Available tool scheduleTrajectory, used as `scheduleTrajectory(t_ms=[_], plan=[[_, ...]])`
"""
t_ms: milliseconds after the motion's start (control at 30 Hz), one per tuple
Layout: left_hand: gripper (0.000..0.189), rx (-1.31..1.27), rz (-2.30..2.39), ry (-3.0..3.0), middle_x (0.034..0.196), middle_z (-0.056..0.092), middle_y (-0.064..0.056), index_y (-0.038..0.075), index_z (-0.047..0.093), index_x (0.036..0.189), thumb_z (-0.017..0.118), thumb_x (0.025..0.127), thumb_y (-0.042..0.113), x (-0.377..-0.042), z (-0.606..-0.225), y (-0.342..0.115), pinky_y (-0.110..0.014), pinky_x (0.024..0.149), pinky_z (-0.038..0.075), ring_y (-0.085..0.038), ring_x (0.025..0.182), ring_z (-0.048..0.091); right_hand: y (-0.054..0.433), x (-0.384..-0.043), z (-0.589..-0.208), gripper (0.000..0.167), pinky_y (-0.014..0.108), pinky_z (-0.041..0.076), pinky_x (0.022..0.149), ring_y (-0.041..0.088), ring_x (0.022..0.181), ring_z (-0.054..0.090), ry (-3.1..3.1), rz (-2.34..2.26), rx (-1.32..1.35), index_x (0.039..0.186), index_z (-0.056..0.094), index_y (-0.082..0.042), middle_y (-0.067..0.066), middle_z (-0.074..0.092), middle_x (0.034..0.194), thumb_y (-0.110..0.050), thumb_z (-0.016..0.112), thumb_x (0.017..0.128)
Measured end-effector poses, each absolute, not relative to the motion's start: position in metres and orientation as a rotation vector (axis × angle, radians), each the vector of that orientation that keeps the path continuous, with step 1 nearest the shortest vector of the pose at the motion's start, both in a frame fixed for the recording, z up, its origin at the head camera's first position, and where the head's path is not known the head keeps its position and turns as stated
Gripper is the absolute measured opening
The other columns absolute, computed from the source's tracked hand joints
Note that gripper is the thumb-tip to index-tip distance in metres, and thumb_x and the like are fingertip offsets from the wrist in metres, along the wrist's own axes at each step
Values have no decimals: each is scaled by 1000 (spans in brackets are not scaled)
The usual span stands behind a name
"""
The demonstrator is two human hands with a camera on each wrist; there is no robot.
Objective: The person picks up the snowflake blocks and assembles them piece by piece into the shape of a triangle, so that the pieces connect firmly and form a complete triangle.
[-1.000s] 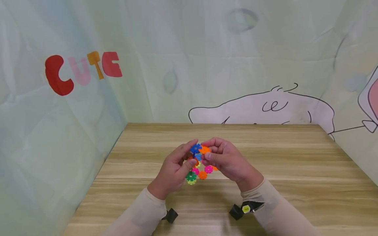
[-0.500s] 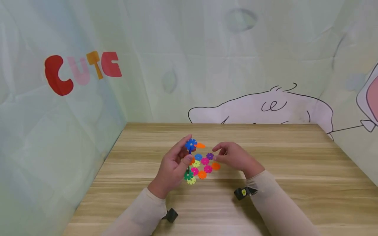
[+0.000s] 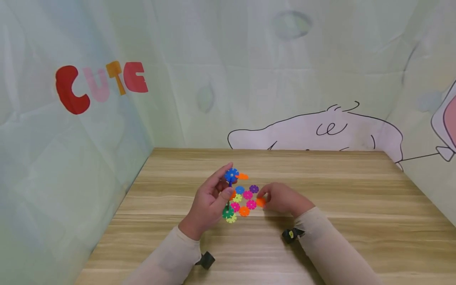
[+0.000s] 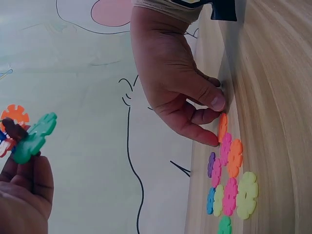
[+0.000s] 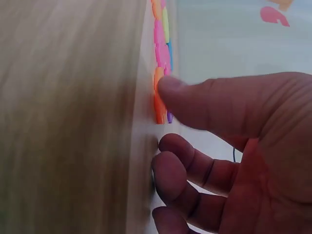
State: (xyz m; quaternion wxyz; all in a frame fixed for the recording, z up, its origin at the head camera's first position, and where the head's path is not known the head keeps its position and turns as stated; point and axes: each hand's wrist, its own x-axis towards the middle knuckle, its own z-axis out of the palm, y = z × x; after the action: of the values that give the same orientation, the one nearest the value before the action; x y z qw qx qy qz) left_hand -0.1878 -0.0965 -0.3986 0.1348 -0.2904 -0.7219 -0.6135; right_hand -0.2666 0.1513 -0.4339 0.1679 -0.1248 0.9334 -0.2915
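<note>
My left hand [image 3: 210, 202] holds a cluster of joined notched building discs above the table. A blue disc [image 3: 231, 175] and an orange disc seen nearly edge-on [image 3: 242, 176] stand out at its top, and a green disc [image 4: 34, 139] shows in the left wrist view. My fingers hide part of the cluster. My right hand [image 3: 283, 198] is low over the table, at the loose orange disc [image 3: 261, 202] on the right end of the spread. In the right wrist view the thumb [image 5: 195, 100] overlaps this disc, with a gap between thumb and other fingers.
Several loose discs lie close together between my hands, among them purple [image 3: 254, 189], pink [image 3: 251, 204], orange [image 3: 244, 211] and yellow [image 3: 231, 219] ones. The wooden table [image 3: 338, 178] meets a printed cloth backdrop [image 3: 199, 59] at its back and left.
My right hand has left the held cluster, moved right, then come down to the loose orange disc. My left hand still holds the cluster, tilted slightly differently than a second ago.
</note>
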Motion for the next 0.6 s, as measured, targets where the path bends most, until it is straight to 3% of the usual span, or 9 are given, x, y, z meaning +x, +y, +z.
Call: scheduleTrajectory(t_ms=[233, 600], plan=[[57, -826, -1776, -2113, 123, 65, -14, 13, 45, 160, 58, 105, 1, -187, -397, -96, -19, 81, 56, -18, 97, 60, 148, -265, -435, 25, 35, 52, 73, 23, 79, 58, 2717, -727, -418, 97, 72, -20, 2, 65, 86, 0, 81, 84], [55, -818, -1820, -2096, 126, 60, -19, 15, 44, 160, 56, 107, 3, -187, -398, -99, -20, 89, 57, -17, 105, 61, 148, -265, -428, 24, 32, 48, 64, 23, 74, 57, 2694, -811, -390, 101, 63, -16, 5, 62, 85, -5, 80, 88]])
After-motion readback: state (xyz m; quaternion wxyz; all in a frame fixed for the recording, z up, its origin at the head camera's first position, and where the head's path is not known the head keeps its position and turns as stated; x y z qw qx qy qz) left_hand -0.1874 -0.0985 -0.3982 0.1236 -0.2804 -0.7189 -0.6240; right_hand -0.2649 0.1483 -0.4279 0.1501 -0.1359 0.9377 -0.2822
